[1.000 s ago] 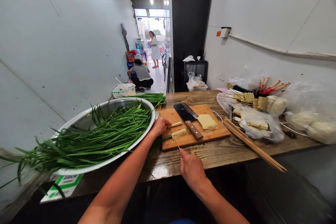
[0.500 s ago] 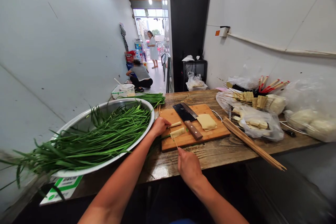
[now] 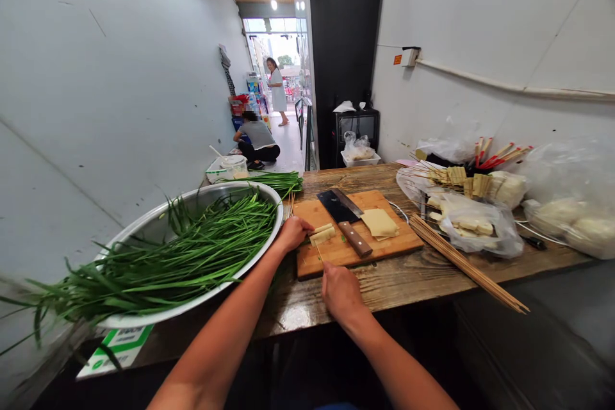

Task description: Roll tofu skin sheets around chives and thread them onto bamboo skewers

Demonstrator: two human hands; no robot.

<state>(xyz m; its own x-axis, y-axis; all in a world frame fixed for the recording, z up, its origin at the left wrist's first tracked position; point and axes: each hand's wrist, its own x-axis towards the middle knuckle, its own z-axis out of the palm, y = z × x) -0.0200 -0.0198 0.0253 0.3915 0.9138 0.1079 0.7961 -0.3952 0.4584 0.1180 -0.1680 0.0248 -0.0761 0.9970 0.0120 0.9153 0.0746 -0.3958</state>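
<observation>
My right hand (image 3: 342,291) is closed around a thin bamboo skewer (image 3: 319,255) near the front edge of the cutting board (image 3: 312,267). At the skewer's far end are pale rolled sheets (image 3: 323,235), which look like tofu skin. My left hand (image 3: 294,234) pinches the left end of a roll there; its fingertips are partly hidden. Thin sticks (image 3: 291,204) rise just behind that hand. On the board lie a cleaver (image 3: 355,239) with a brown wooden handle and a stack of flat pale sheets (image 3: 379,223).
A big metal basin (image 3: 281,208) of long green chives (image 3: 211,250) fills the left. Loose skewers (image 3: 471,269) overhang the table's right front edge. Plastic bags (image 3: 461,218) with food and filled skewers lie beyond. Two people (image 3: 259,138) are in the background, one squatting.
My right hand has moved slightly up and left with the skewer. The roll on it now lies against the roll at my left hand; a gap separated them before.
</observation>
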